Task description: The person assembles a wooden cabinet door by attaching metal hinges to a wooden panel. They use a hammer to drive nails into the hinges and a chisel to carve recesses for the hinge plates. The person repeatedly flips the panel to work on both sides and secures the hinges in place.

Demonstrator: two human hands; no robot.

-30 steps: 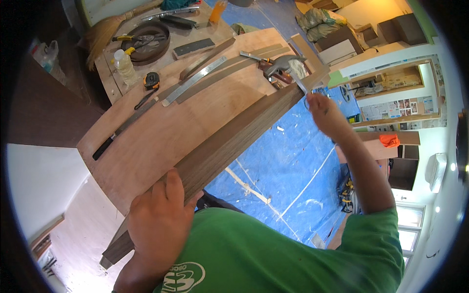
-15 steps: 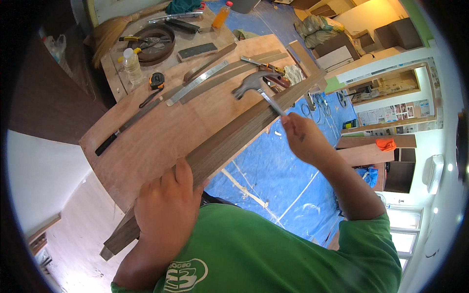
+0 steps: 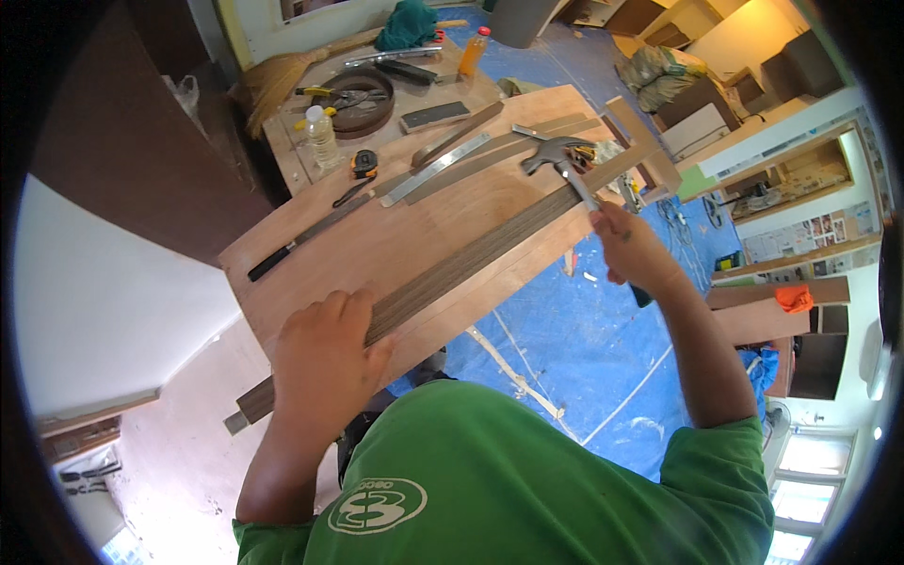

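A long dark wood strip (image 3: 471, 259) lies lengthwise on a plywood board (image 3: 414, 226). My left hand (image 3: 325, 353) presses flat on the near end of the strip. My right hand (image 3: 631, 250) grips the handle of a claw hammer (image 3: 562, 160), whose metal head hovers over the far end of the strip. I wear a green shirt.
On the board lie a metal ruler (image 3: 433, 169), thin wood slats (image 3: 490, 155), a dark-handled long tool (image 3: 301, 235) and a tape measure (image 3: 363, 163). Behind stand a plastic bottle (image 3: 322, 135), a round tray of tools (image 3: 356, 94), a broom (image 3: 278, 80). Blue tarp (image 3: 565, 330) covers the floor.
The view has shifted and the hammer head has moved along the far end of the strip. My left hand stays pressed on the near end.
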